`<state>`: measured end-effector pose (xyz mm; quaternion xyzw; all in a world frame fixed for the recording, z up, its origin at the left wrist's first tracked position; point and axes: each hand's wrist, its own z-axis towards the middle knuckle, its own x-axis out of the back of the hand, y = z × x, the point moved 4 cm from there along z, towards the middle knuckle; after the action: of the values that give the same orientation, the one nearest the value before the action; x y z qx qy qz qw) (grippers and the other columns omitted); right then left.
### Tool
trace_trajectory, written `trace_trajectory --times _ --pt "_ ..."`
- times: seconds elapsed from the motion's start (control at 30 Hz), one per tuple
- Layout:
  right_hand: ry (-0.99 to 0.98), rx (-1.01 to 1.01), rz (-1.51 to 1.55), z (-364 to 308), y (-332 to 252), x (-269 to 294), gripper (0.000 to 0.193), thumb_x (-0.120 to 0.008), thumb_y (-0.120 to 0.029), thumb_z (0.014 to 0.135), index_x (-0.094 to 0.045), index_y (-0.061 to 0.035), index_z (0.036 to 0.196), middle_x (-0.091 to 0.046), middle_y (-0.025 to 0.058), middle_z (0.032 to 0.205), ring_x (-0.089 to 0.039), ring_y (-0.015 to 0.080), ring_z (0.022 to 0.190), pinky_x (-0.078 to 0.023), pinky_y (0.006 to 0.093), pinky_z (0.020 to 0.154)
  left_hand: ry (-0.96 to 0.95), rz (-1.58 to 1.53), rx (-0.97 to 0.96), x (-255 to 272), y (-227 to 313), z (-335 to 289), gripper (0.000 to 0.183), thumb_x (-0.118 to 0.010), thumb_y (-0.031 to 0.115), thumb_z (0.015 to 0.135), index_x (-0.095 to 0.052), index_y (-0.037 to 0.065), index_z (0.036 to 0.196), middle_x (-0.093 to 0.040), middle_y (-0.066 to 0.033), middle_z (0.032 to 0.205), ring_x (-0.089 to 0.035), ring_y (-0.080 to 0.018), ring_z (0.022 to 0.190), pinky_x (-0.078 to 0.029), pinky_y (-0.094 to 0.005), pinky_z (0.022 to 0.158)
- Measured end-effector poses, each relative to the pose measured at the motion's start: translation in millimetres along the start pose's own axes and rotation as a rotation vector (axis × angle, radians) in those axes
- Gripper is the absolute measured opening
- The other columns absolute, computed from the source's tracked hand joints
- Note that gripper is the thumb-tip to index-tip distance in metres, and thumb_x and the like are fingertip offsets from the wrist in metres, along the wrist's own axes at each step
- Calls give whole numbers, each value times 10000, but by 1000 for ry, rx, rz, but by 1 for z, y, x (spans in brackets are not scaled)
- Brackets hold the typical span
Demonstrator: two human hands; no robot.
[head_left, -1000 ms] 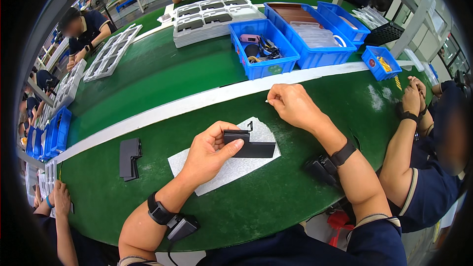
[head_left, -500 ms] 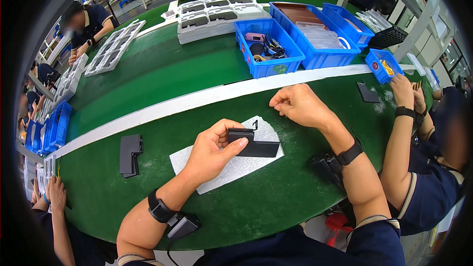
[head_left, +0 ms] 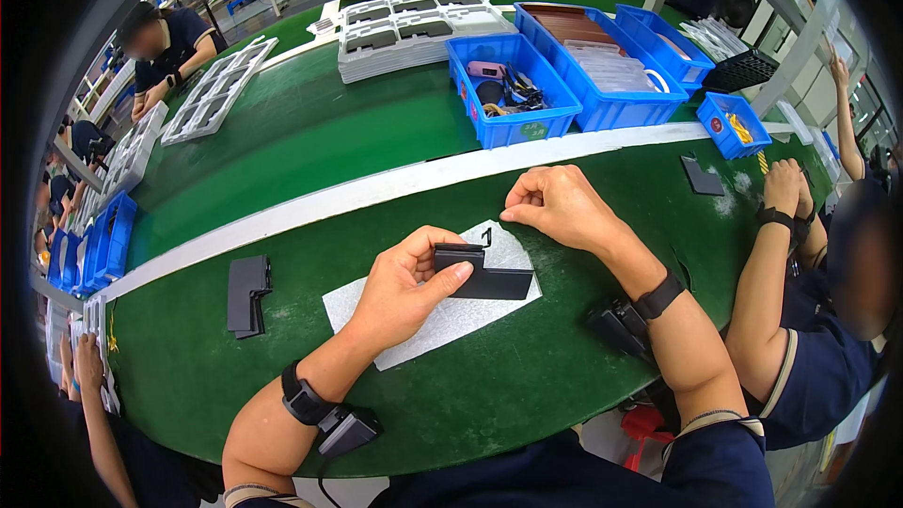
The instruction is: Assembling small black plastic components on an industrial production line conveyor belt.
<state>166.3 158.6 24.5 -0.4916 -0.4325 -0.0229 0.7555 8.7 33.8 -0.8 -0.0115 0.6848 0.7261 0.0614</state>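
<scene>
My left hand (head_left: pixel 403 284) grips a flat black L-shaped plastic part (head_left: pixel 494 283), thumb on its face and fingers behind. From the part's upper edge a small black hook-shaped piece (head_left: pixel 486 236) sticks up. Beneath lies a light grey sheet (head_left: pixel 403 350) on the green table. Up and to the right of the part, apart from it, my right hand (head_left: pixel 557 208) is closed in a pinch; anything between the fingertips is too small to make out. Left of the sheet rest similar black parts (head_left: pixel 247 296), seemingly stacked.
Beyond a white strip (head_left: pixel 376 186) stand a blue bin of tools (head_left: pixel 527 132), a larger blue bin (head_left: pixel 628 111) and stacked white trays (head_left: pixel 390 63). At right are a small blue bin (head_left: pixel 735 143), a black piece (head_left: pixel 701 176) and a co-worker's hands (head_left: pixel 786 186). Other people sit around.
My right hand has shifted slightly left, its fingertips lower and nearer the held part. My left hand is nearly still. The right-hand co-worker's hands have drawn back from the small blue bin.
</scene>
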Motion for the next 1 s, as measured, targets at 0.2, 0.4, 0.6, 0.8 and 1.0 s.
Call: trace_trajectory --times 0.2,0.4,0.6,0.8,1.0 --pt "36 161 -322 -1 -3 -2 315 -793 -286 614 -665 -17 716 -642 127 734 -603 257 730 -478 367 644 -4 -4 12 -1 0 1 186 -612 81 863 -536 19 1020 -601 -19 930 -567 -59 828 -472 -214 754" --pt "65 36 -337 4 3 -6 322 -792 -320 611 -664 -33 679 -630 112 713 -591 266 754 -477 371 651 -6 3 16 -1 -1 1 185 -614 81 862 -539 22 1021 -601 -18 929 -571 -61 817 -478 -216 746" --pt "125 41 -296 3 4 -6 311 -798 -301 615 -649 -33 668 -603 89 648 -557 227 705 -438 351 619 5 0 18 -1 -1 1 183 -611 81 865 -538 24 1022 -603 -15 926 -576 -62 820 -483 -216 750" --pt "145 96 -338 1 -2 -9 282 -791 -284 624 -647 -43 659 -598 72 631 -546 221 702 -437 363 621 20 42 25 0 -1 2 184 -618 85 861 -538 28 1016 -603 -12 926 -566 -55 805 -469 -207 734" --pt "57 -34 -212 6 10 -5 272 -776 -279 640 -675 -33 695 -639 104 648 -603 234 618 -475 355 584 5 17 8 0 -2 2 185 -618 85 861 -537 23 1015 -605 -16 928 -561 -52 810 -464 -205 734"
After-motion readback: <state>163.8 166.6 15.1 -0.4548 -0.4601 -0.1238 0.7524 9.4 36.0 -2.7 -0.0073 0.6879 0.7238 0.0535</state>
